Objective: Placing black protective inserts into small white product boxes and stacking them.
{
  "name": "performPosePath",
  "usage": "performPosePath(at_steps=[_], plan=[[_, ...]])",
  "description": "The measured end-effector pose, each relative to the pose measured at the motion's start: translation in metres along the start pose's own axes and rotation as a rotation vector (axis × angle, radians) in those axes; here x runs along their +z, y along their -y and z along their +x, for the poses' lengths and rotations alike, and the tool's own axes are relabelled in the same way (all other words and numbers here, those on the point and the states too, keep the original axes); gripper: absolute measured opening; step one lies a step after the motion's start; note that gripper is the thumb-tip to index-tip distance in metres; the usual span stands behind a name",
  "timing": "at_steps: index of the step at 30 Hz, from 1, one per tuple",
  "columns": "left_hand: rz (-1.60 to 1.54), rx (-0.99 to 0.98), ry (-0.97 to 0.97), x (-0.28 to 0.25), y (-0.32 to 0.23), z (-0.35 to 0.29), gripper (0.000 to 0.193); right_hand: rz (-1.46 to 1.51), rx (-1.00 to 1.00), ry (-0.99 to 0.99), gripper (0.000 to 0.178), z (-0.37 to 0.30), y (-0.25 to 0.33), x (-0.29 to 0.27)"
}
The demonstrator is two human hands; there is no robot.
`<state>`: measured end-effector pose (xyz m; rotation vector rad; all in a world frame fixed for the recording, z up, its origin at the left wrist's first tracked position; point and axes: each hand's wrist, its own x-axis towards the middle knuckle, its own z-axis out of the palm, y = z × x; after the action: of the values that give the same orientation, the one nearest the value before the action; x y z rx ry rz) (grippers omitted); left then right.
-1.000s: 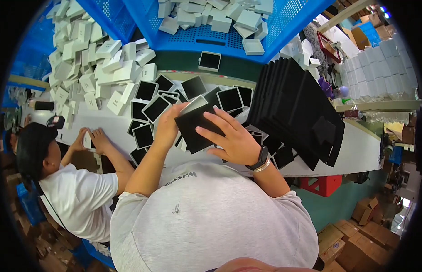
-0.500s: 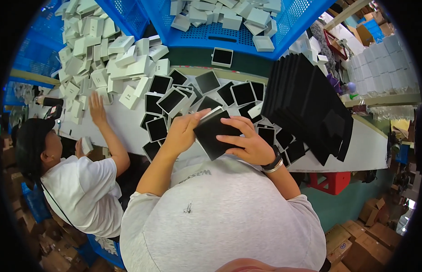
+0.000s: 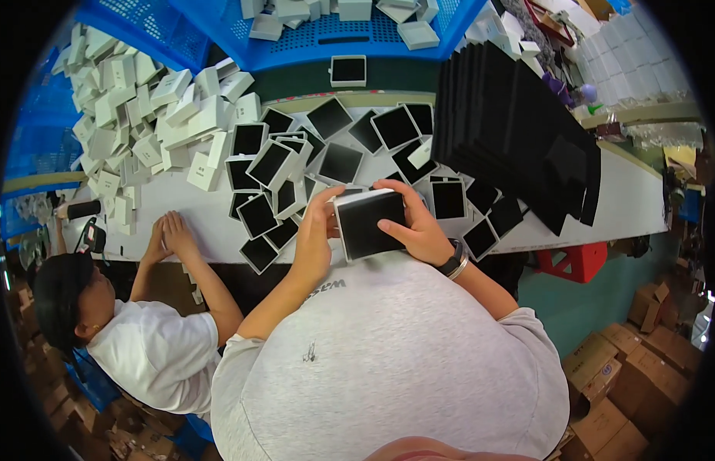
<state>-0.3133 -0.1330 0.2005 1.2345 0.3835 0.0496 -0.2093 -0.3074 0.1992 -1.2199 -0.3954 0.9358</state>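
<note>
In front of my chest I hold a small white box tray point(image 3: 365, 227) with a flat black face turned up toward me. My left hand point(image 3: 317, 237) grips its left side, fingers curled behind it. My right hand point(image 3: 420, 230) is closed on the right side, the thumb lying on the black face. Just beyond my hands, several white box trays with black inside point(image 3: 269, 163) lie jumbled on the white table point(image 3: 192, 227). A tall stack of black foam-like sheets point(image 3: 503, 131) leans to the right of them.
Many closed white boxes point(image 3: 131, 115) are heaped at the left. Blue plastic crates point(image 3: 311, 52) stand at the back, one tray point(image 3: 348, 70) before them. A co-worker point(image 3: 154, 330) sits at the left, hands together. A red stool point(image 3: 573, 261) and cardboard boxes point(image 3: 603, 369) are at the right.
The box tray in my hands has turned from slanted to nearly level, and my right thumb now lies across it. The co-worker's hands have come together at the table edge.
</note>
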Motion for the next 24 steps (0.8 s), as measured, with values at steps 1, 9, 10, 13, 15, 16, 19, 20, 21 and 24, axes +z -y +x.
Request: performPosePath(at_steps=[1, 9, 10, 13, 15, 16, 19, 20, 21, 24], plan=[[0.055, -0.009, -0.014, 0.002, 0.006, -0.005, 0.044, -0.113, 0.017, -0.024, 0.06, -0.003, -0.001, 0.001], [0.366, 0.24, -0.276, 0.01, 0.03, -0.004, 0.022, -0.199, -0.264, 0.012, 0.033, 0.0, -0.029, 0.003], [0.363, 0.224, -0.273, 0.012, 0.03, -0.005, 0.022, -0.196, -0.246, -0.042, 0.032, -0.002, -0.032, 0.004], [0.391, 0.122, -0.208, 0.023, 0.022, -0.004, 0.02, -0.115, -0.11, -0.094, 0.036, -0.001, -0.04, 0.002], [0.471, 0.201, -0.193, 0.015, 0.029, -0.002, 0.019, -0.092, -0.189, -0.149, 0.044, 0.005, -0.044, 0.004], [0.554, 0.285, -0.178, 0.013, 0.032, -0.001, 0.019, -0.094, -0.186, -0.15, 0.044, 0.005, -0.042, 0.006], [0.35, 0.163, -0.296, 0.01, 0.029, 0.006, 0.017, 0.031, -0.043, -0.13, 0.064, 0.005, -0.037, 0.007], [0.266, 0.129, -0.38, 0.006, 0.027, 0.01, 0.017, 0.059, 0.02, -0.072, 0.065, 0.002, -0.034, 0.007], [0.296, 0.137, -0.346, 0.001, 0.021, 0.014, 0.03, 0.012, 0.086, 0.003, 0.062, 0.001, -0.027, 0.004], [0.191, -0.017, -0.082, 0.003, -0.001, 0.011, 0.056, -0.016, 0.173, 0.014, 0.054, 0.001, -0.025, -0.002]])
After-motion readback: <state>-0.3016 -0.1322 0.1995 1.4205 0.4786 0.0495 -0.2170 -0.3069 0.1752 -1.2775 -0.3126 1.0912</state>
